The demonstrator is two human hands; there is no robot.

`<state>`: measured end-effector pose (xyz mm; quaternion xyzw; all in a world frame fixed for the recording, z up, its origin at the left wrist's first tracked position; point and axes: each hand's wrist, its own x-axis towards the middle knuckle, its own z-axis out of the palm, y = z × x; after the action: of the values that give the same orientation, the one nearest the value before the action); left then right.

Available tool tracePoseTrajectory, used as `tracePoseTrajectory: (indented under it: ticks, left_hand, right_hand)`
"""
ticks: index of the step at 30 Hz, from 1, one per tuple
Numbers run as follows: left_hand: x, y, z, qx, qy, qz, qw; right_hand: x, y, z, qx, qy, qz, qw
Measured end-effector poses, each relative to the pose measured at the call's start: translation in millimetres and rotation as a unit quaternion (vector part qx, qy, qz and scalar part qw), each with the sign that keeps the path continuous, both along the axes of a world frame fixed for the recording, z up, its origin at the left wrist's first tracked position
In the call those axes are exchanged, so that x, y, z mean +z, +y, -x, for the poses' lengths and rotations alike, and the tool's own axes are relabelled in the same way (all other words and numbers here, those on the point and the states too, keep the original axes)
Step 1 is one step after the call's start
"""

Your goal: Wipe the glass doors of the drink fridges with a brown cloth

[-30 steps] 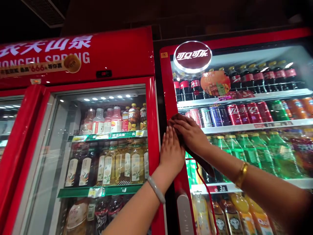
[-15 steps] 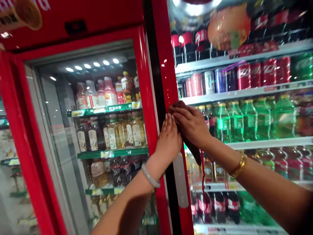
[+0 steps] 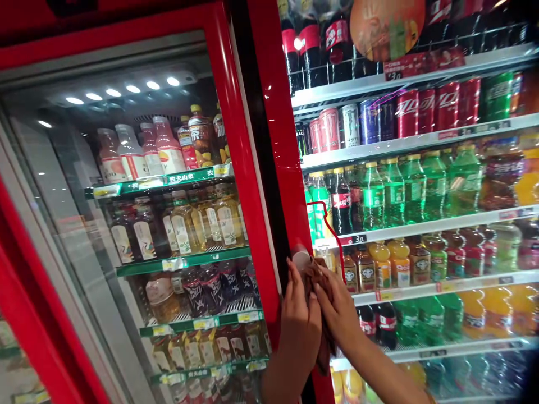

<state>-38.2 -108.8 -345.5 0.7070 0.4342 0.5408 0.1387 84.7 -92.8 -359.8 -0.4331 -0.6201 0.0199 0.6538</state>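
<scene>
A brown cloth (image 3: 324, 354) is bunched against the grey handle plate (image 3: 301, 259) on the red door frame (image 3: 280, 168). My right hand (image 3: 340, 314) grips the cloth from the right, and part of it hangs below the fingers. My left hand (image 3: 297, 325) is beside it on the left, fingers stretched upward along the handle and thumb apart, close to the cloth. Most of the handle is hidden behind both hands and the cloth.
Left of the frame, a glass-door fridge (image 3: 223, 84) holds several rows of bottled drinks. Behind the right-hand glass are shelves (image 3: 400, 230) of cans and bottles. A round orange sticker (image 3: 387, 28) is on that glass, with a red outline (image 3: 339, 241) lower down.
Both hands and the cloth have moved down the door frame, from above the handle plate to its upper end. The view has shifted, showing more of the lower shelves.
</scene>
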Motion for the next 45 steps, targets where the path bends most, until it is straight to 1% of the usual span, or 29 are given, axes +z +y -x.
tracePoseTrajectory:
  ticks: [1, 3, 7, 11, 13, 16, 21, 25, 27, 29, 31, 33, 36, 39, 41, 42, 44, 45]
  left_hand:
    - [-0.7, -1, 0, -0.004, -0.011, 0.010, 1.000]
    - [-0.5, -2, 1, -0.014, -0.031, 0.027, 0.999]
    - [3.5, -7, 0, -0.030, -0.063, 0.054, 0.996]
    - [15.8, -14, 0, -0.043, -0.080, 0.110, 0.990]
    - [23.2, -18, 1, -0.048, -0.081, 0.131, 0.987]
    - [29.8, -22, 3, -0.057, -0.075, 0.129, 0.987]
    - [30.4, -21, 4, -0.057, -0.074, 0.108, 0.990]
    - [32.3, -19, 2, -0.059, -0.088, 0.107, 0.989]
    - [33.5, -20, 2, -0.061, -0.095, 0.105, 0.988]
    - [33.1, -27, 1, -0.060, -0.094, 0.106, 0.988]
    - [30.8, -41, 0, -0.054, -0.082, 0.107, 0.989]
    - [26.9, -61, -2, -0.049, -0.069, 0.104, 0.991]
    - [20.4, -100, -1, -0.047, -0.051, 0.092, 0.993]
    - [16.0, -139, 6, -0.054, -0.027, 0.065, 0.996]
    - [15.4, -160, 13, -0.057, -0.005, 0.009, 0.998]
    - [16.2, -169, 15, -0.042, -0.001, -0.038, 0.998]
    - [20.0, -181, 15, 0.008, -0.009, -0.134, 0.991]
    - [22.9, -185, 11, 0.026, -0.011, -0.166, 0.986]
  right_hand:
    - [-4.6, -1, 5, -0.005, 0.020, 0.014, 1.000]
    - [-7.2, -3, 12, -0.007, 0.048, 0.042, 0.998]
    - [3.9, -8, 19, 0.037, 0.093, 0.095, 0.990]
    - [14.5, -8, 20, 0.089, 0.143, 0.126, 0.978]
    - [16.0, -7, 19, 0.104, 0.149, 0.126, 0.975]
    - [14.5, -5, 18, 0.107, 0.141, 0.123, 0.976]
    - [9.7, 2, 14, 0.106, 0.127, 0.120, 0.979]
    - [10.5, 5, 11, 0.104, 0.118, 0.118, 0.980]
    - [11.8, 2, 11, 0.103, 0.115, 0.116, 0.981]
    - [12.5, -4, 11, 0.100, 0.113, 0.114, 0.982]
    - [11.9, -17, 11, 0.092, 0.112, 0.114, 0.983]
    - [10.0, -35, 10, 0.083, 0.113, 0.113, 0.984]
    - [6.9, -70, 6, 0.074, 0.113, 0.116, 0.984]
    - [4.9, -111, -2, 0.072, 0.122, 0.129, 0.982]
    - [3.6, -140, -8, 0.072, 0.140, 0.141, 0.977]
    - [2.7, -154, -12, 0.073, 0.152, 0.148, 0.974]
    - [0.4, -183, -19, 0.077, 0.183, 0.160, 0.967]
    - [-1.0, -197, -23, 0.078, 0.200, 0.164, 0.963]
